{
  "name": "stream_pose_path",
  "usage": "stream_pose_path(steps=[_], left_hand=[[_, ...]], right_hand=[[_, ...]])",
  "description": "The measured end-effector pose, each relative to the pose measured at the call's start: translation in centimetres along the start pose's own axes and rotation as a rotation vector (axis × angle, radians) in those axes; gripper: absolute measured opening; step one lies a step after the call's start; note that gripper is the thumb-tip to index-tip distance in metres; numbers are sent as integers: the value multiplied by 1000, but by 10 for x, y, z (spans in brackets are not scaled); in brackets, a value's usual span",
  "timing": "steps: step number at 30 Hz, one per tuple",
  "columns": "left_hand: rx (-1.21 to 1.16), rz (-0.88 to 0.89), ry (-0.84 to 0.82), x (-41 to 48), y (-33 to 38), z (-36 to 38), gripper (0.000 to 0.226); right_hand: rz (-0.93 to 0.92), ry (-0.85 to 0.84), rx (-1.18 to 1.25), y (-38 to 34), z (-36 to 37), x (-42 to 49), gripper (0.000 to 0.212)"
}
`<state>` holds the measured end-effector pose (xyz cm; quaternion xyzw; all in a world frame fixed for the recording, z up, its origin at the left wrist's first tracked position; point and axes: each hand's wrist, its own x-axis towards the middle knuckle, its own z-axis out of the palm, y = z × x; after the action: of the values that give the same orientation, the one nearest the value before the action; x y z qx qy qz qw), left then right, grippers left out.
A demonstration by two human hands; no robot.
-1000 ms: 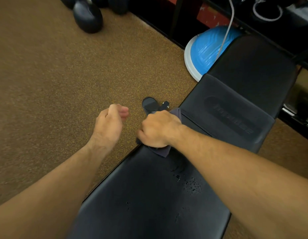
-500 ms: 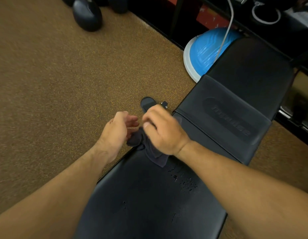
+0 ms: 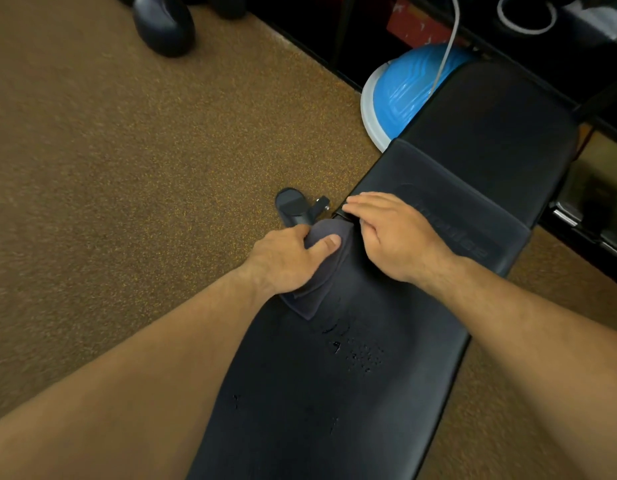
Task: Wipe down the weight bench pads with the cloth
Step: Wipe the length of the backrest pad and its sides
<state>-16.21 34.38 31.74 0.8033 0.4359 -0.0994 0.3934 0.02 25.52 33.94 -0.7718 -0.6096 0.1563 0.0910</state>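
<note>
A black weight bench runs from the bottom centre up to the right, with a near pad (image 3: 334, 393) and a far pad (image 3: 473, 161). Water drops speckle the near pad below the cloth. A dark grey cloth (image 3: 321, 289) lies at the near pad's far left corner. My left hand (image 3: 289, 261) grips the cloth, thumb on top. My right hand (image 3: 393, 233) lies flat with straight fingers over the gap between the two pads, just right of the cloth.
A black bench foot and knob (image 3: 295, 206) stick out on the brown floor left of the gap. A blue balance dome (image 3: 400, 91) sits behind the bench, under a white cable. Dark dumbbells (image 3: 161, 26) lie at the top left. A dark rack fills the top right.
The cloth has passed from my right hand to my left hand. My right hand has opened and moved right onto the gap between the pads.
</note>
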Motion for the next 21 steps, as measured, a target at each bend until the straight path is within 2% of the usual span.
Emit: stream_pose_path(steps=[4, 7, 9, 11, 13, 16, 21], left_hand=[[-127, -17, 25, -15, -18, -3, 39], [-228, -193, 3, -27, -48, -4, 48], [-304, -345, -18, -32, -59, -7, 48], [-353, -421, -34, -29, -51, -12, 45], [-366, -389, -55, -18, -28, -13, 43], [-443, -297, -93, -3, 3, -12, 53], [-347, -104, -91, -11, -18, -1, 50]], right_hand=[[-6, -29, -25, -7, 2, -7, 41], [21, -95, -14, -14, 2, -10, 43], [41, -116, -6, -18, 2, -11, 44], [63, -107, 10, -21, 3, -11, 44], [88, -96, 30, -23, 4, -11, 44], [105, -99, 36, -24, 4, -10, 44], [100, -142, 29, -24, 0, -9, 45]])
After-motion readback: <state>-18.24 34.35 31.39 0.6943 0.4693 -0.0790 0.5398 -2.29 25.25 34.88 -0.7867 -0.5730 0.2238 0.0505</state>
